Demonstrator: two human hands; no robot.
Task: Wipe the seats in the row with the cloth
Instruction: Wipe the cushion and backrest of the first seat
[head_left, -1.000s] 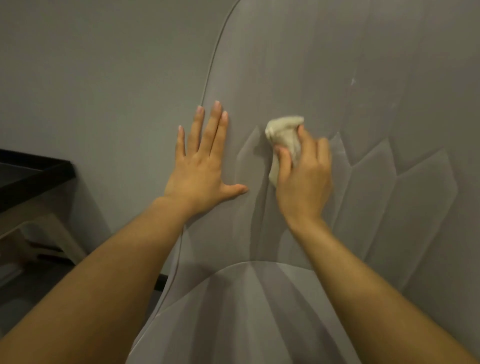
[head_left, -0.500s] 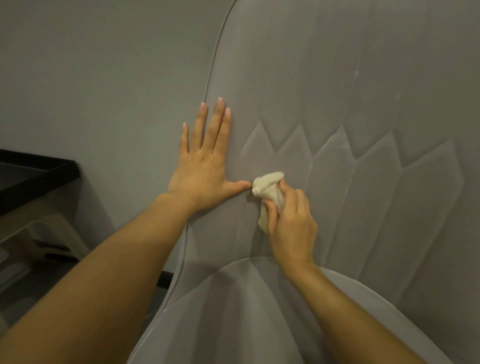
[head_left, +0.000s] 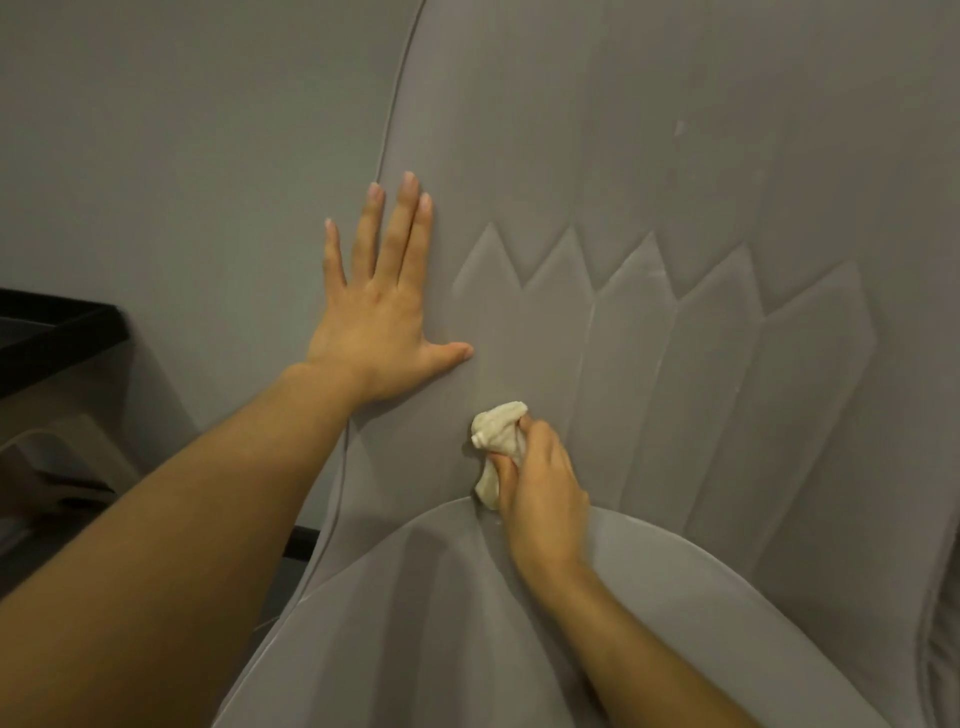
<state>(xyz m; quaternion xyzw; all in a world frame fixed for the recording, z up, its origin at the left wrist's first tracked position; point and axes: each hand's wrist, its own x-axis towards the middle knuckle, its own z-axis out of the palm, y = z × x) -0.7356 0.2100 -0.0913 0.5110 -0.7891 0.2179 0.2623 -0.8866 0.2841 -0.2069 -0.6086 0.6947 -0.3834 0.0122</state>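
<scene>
Right hand (head_left: 540, 493) pinches the bunched cloth (head_left: 496, 436) low on the backrest (head_left: 675, 156), right at the crease above the seat cushion (head_left: 441, 623); left hand (head_left: 374, 317) lies flat, fingers spread, at the backrest's left edge. The cloth has swept down from the quilted points; the cushion and the other seats look still to do

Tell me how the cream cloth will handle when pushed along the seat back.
Likely floppy: the cloth sits crumpled in folds in the right hand. Probably light, since a mere pinch holds it. It may drag rather than slide on the seat back, which looks like soft fabric.
</scene>
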